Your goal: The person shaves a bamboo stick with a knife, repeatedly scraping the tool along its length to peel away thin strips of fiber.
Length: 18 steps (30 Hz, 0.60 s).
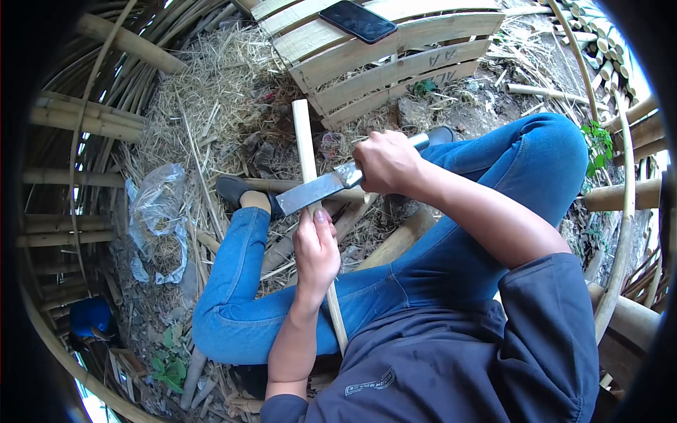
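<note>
I am clamping the fingers of my left hand (316, 254) around a pale stick (305, 141), its thumb lying along the wood. The stick is slanting up from my lap, over the jeans (360, 296). My right hand (388, 162) is wrapping its fingers tightly around the handle of a knife (315, 192), whose broad blade is crossing the stick just above my left thumb. A phone (358, 21) is lying on a slatted crate (423, 33) beyond, and a plastic bag (161, 197) is resting on straw to the left.
</note>
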Each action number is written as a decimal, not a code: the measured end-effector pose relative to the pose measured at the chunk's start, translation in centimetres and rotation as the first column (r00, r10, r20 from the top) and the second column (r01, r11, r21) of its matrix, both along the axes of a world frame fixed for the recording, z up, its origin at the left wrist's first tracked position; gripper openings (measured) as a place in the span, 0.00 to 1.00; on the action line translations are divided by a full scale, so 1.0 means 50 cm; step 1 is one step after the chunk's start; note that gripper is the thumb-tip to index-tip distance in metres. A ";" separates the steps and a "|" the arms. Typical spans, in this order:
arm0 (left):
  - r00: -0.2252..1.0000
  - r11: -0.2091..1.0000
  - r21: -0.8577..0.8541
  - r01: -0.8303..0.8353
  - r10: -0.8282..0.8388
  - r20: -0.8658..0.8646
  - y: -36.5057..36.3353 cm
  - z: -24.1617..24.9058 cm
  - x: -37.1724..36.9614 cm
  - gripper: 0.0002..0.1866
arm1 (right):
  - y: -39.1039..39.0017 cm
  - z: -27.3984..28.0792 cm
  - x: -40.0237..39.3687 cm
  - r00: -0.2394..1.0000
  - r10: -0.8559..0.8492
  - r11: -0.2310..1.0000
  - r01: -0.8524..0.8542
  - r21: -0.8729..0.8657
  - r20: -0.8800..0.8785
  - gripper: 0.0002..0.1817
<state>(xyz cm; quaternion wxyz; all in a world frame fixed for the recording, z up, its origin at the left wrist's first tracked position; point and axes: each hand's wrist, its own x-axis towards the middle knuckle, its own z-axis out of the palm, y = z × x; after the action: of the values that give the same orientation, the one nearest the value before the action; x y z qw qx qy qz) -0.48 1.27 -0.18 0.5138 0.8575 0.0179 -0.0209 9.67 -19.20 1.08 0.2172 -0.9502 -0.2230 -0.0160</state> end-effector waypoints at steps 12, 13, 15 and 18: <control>0.999 1.000 -0.020 0.007 -0.007 0.031 -0.015 0.009 -0.023 0.17 | -0.055 0.042 0.061 0.980 -0.195 0.979 0.197 -0.046 0.044 0.08; 0.999 1.000 -0.002 0.013 -0.013 0.041 -0.016 0.008 -0.023 0.17 | -0.056 0.038 0.061 0.975 -0.219 0.976 0.220 -0.010 0.023 0.08; 0.999 1.000 -0.008 0.020 -0.019 0.030 -0.020 0.012 -0.026 0.17 | -0.058 0.035 0.067 0.967 -0.254 0.967 0.253 0.010 0.023 0.09; 0.999 1.000 0.024 0.018 -0.019 0.040 -0.020 0.011 -0.024 0.17 | -0.065 0.030 0.075 0.954 -0.296 0.955 0.296 0.000 0.040 0.11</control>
<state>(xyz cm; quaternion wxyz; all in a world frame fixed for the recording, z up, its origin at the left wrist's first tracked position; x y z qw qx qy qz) -1.69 0.27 0.38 0.5037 0.8638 -0.0002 -0.0080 13.41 -22.45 2.59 0.2050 -0.9730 -0.0825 -0.0668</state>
